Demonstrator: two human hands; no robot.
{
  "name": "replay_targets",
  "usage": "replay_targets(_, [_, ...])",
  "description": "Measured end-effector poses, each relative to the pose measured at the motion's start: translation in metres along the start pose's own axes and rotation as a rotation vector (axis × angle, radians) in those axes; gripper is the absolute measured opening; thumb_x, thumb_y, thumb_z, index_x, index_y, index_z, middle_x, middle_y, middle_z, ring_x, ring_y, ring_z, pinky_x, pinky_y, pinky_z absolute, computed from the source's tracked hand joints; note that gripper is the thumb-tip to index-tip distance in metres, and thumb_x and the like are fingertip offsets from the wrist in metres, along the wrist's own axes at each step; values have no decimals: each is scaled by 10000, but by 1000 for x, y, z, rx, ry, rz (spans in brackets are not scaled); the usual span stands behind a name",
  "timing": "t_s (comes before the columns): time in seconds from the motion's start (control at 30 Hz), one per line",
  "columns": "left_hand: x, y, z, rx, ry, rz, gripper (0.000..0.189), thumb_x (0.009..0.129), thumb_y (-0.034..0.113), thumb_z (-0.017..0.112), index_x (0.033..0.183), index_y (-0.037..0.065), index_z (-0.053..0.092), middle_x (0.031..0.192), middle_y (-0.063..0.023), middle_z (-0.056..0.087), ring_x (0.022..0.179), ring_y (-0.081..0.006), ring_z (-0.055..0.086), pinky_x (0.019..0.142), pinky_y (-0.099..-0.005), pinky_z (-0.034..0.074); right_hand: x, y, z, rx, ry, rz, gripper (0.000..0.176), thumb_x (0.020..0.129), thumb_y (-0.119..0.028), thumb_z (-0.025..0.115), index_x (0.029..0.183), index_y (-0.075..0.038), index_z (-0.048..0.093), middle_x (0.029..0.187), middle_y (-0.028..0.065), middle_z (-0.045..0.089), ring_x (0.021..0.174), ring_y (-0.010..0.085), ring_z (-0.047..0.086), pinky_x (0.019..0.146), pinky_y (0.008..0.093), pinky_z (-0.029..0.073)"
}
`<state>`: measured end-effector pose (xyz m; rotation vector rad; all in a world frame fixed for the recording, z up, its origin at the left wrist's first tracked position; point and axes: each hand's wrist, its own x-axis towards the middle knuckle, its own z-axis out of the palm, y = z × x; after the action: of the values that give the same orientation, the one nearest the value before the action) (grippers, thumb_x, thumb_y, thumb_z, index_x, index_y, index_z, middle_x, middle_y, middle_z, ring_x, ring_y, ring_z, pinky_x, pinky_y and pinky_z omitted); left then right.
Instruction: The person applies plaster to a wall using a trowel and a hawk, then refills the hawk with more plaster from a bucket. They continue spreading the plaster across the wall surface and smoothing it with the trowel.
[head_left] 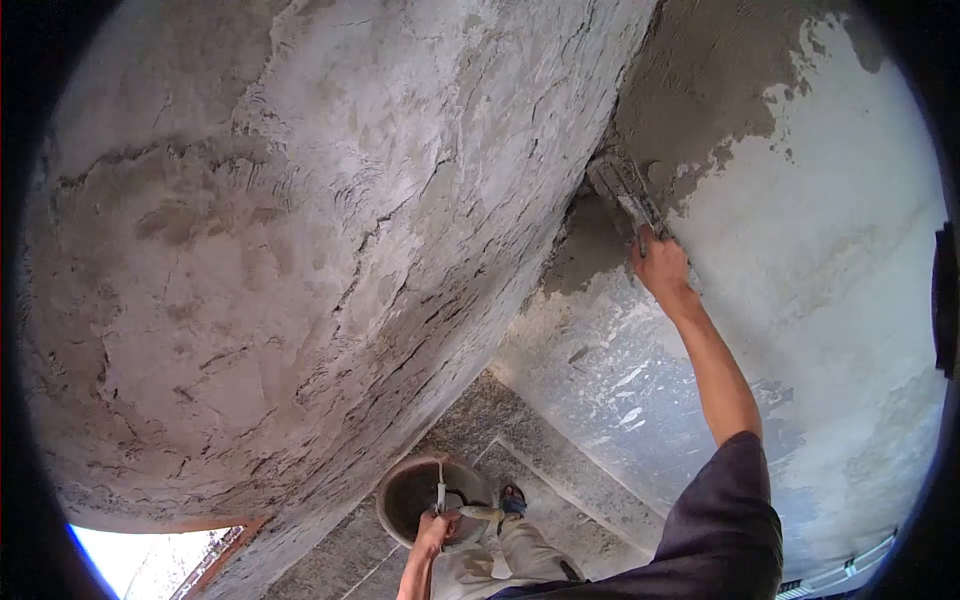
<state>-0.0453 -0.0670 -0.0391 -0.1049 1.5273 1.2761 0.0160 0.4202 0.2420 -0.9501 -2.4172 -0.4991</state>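
Trowel (625,195) clasped in right hand (658,265), best kept at shallow angle, pressed evenly across wet plaster (590,250); left hand (437,525) gripping mortar pan (410,490) below.

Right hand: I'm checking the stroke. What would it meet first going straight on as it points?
Probably the wet grey plaster on the wall: the right hand grips a trowel lying against it, though depth is hard to judge.
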Motion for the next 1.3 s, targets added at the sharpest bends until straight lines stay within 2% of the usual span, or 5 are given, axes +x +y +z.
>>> replay_targets(0.3, [0, 1, -8, 62, -66, 61, 193, 741, 148, 624, 612, 36, 534, 544, -35, 505, 470, -122, 449, 442, -286, 338, -88, 20, 59, -48, -498, -310, 190, 772, -215, 561, 794, -44, 641, 708, 201, 638, 643, 361, 640, 619, 496, 508])
replay_targets(0.4, [-11, 2, -10, 71, -29, 38, 175, 737, 141, 620, 626, 28, 548, 539, -37, 508, 467, -126, 460, 443, -281, 349, -96, 20, 22, 27, -492, -84, 269, 768, -287, 618, 927, -73, 652, 703, 211, 627, 660, 388, 621, 644, 485, 500])
replay_targets(0.63, [-5, 18, 5, 41, -70, -10, 176, 749, 97, 571, 602, 25, 508, 512, -43, 467, 449, -136, 449, 446, -287, 378, -50, 32, -39, -179, 138, -146, 201, 808, -220, 601, 955, -84, 603, 580, 139, 603, 507, 313, 614, 507, 443, 499])
replay_targets(1.07, [2, 7, -3, 100, -63, -42, 187, 782, 143, 590, 667, 21, 508, 535, -23, 449, 485, -131, 444, 478, -315, 419, -198, 53, 47, -85, -495, -54, 374, 759, -255, 647, 1071, -65, 564, 615, 174, 611, 576, 351, 623, 560, 480, 495])
replay_targets(1.3, [18, -10, 7, 181, -110, -14, 200, 775, 160, 601, 635, 41, 522, 528, -30, 481, 456, -126, 414, 439, -307, 303, -65, 24, -35, 101, 411, 186, 322, 858, -263, 580, 1079, -30, 559, 741, 243, 627, 644, 412, 622, 567, 468, 500])
